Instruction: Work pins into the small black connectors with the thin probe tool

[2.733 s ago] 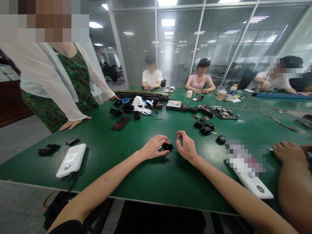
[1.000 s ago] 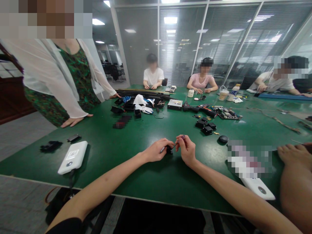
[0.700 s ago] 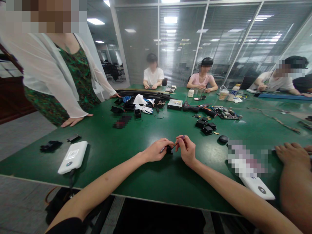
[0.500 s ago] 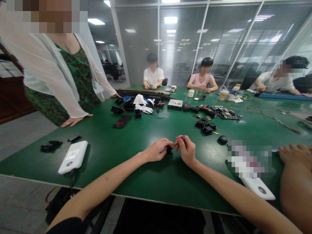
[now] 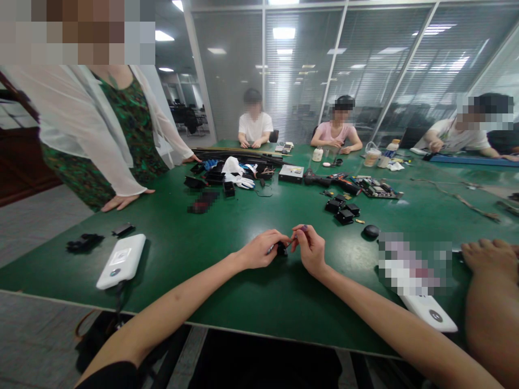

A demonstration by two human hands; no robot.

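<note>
Near the middle of the green table (image 5: 243,302), my left hand (image 5: 263,249) is closed round a small black part (image 5: 281,249) that shows below its fingertips. Just to the right, my right hand (image 5: 310,247) has its fingers pinched together close to the left fingertips. Whatever the right fingers hold is too small to make out. Beyond the hands and to the right lie several black boxes (image 5: 345,216) and a round black object (image 5: 370,232).
White power banks lie left (image 5: 121,261) and right (image 5: 433,312). Gloves (image 5: 243,182), a metal box (image 5: 291,173), a power tool (image 5: 317,179) and a circuit board (image 5: 375,187) lie farther back. A person stands at left; others sit around. Another person's hand (image 5: 488,256) rests at right.
</note>
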